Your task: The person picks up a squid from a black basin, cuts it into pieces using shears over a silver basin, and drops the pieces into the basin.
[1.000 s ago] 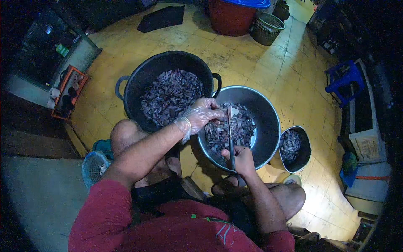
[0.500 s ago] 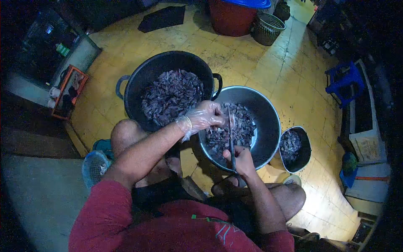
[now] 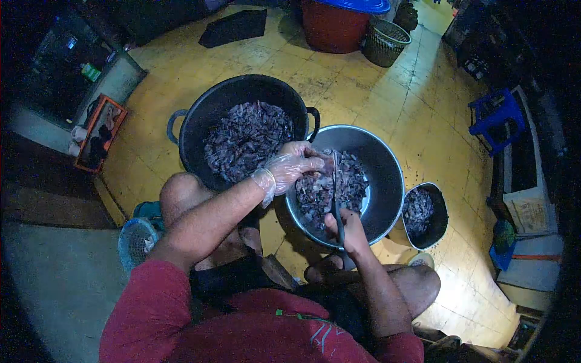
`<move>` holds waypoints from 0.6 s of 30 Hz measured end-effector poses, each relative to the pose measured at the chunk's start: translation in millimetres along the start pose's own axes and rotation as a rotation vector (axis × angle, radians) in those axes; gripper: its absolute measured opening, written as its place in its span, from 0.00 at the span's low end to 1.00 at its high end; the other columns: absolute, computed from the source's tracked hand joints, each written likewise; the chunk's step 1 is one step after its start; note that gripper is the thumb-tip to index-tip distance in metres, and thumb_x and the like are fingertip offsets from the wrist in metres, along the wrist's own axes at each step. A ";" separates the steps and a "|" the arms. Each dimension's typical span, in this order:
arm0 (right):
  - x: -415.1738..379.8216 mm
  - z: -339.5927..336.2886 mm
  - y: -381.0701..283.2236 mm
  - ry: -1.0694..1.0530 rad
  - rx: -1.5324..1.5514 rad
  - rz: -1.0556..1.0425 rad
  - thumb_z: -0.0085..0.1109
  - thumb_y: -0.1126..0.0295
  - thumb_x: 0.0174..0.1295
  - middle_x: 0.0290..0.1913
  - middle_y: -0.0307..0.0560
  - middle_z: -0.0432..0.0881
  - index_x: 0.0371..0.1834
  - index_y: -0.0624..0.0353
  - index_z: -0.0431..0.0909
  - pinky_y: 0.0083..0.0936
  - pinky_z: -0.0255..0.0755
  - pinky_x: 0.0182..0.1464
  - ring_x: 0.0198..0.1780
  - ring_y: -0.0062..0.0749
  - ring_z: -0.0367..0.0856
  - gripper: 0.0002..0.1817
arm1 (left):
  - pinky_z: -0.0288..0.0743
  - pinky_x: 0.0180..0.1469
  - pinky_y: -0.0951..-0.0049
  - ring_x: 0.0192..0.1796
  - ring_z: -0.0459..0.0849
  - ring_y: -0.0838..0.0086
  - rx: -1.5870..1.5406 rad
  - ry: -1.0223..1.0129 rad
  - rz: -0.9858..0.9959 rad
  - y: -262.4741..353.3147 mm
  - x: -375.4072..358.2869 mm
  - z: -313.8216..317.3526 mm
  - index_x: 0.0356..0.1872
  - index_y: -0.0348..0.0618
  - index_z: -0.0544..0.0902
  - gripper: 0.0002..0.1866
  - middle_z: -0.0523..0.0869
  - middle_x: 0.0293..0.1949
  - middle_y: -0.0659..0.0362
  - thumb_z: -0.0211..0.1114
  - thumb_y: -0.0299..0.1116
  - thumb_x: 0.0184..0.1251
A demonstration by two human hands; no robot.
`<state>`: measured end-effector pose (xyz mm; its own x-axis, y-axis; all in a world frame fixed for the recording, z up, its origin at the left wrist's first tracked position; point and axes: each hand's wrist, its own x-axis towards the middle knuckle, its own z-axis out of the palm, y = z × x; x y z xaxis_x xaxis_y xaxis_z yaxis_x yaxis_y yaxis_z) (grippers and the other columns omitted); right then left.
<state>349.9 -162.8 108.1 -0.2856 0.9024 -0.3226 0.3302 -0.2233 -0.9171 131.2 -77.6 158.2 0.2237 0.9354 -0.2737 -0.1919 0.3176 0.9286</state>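
The person wears a dark red short-sleeved shirt [image 3: 242,330] with a small green mark and pale lettering on the chest, over dark shorts [image 3: 224,281]. The left hand [image 3: 293,164] is covered by a thin clear plastic glove; the right hand [image 3: 348,228] is bare.

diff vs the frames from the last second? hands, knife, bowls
Little moved. The gloved left hand dipped slightly and back, still pinching a piece against the knife. The right hand keeps its grip; the blade tilted a touch. Steel bowl, black pot and small tub stayed put.
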 end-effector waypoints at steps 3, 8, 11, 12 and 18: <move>-3.3 -0.1 -9.6 -0.039 -0.035 0.056 0.67 0.43 0.56 0.21 0.34 0.76 0.28 0.62 0.79 0.22 0.67 0.29 0.25 0.19 0.72 0.28 | 0.80 0.37 0.75 0.34 0.84 0.76 0.028 -0.056 0.003 -8.8 2.2 -5.0 0.36 0.37 0.79 0.08 0.85 0.34 0.56 0.70 0.26 0.59; -3.4 -3.7 -8.2 -0.046 -0.134 0.095 0.69 0.44 0.55 0.20 0.33 0.75 0.25 0.62 0.79 0.23 0.65 0.27 0.23 0.19 0.70 0.27 | 0.81 0.35 0.74 0.33 0.85 0.74 0.030 -0.058 -0.023 -13.2 4.7 -7.1 0.35 0.36 0.79 0.09 0.85 0.33 0.56 0.71 0.25 0.58; -3.5 -6.4 -11.7 -0.022 -0.239 0.069 0.70 0.45 0.54 0.19 0.33 0.74 0.23 0.62 0.78 0.23 0.64 0.25 0.23 0.18 0.69 0.27 | 0.81 0.34 0.74 0.32 0.85 0.74 0.002 -0.058 -0.029 -13.8 8.5 -11.3 0.34 0.35 0.79 0.09 0.85 0.32 0.56 0.71 0.24 0.57; -3.6 -6.8 -13.4 -0.013 -0.285 0.047 0.70 0.45 0.53 0.18 0.32 0.73 0.22 0.62 0.78 0.23 0.63 0.25 0.22 0.18 0.68 0.27 | 0.81 0.33 0.74 0.31 0.85 0.73 0.004 -0.061 -0.024 -11.9 8.1 -10.9 0.34 0.35 0.79 0.08 0.85 0.31 0.56 0.71 0.24 0.57; 0.6 -0.4 3.3 -0.039 -0.158 0.037 0.70 0.46 0.53 0.17 0.32 0.73 0.21 0.63 0.78 0.24 0.62 0.24 0.22 0.18 0.68 0.27 | 0.80 0.31 0.74 0.28 0.84 0.74 0.357 -0.140 -0.030 0.7 -2.5 0.5 0.30 0.34 0.80 0.07 0.85 0.27 0.56 0.72 0.24 0.55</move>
<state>351.2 -162.8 105.0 -0.3047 0.8790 -0.3667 0.4772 -0.1923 -0.8575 130.9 -79.7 159.6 0.3575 0.8884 -0.2879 0.1559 0.2472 0.9563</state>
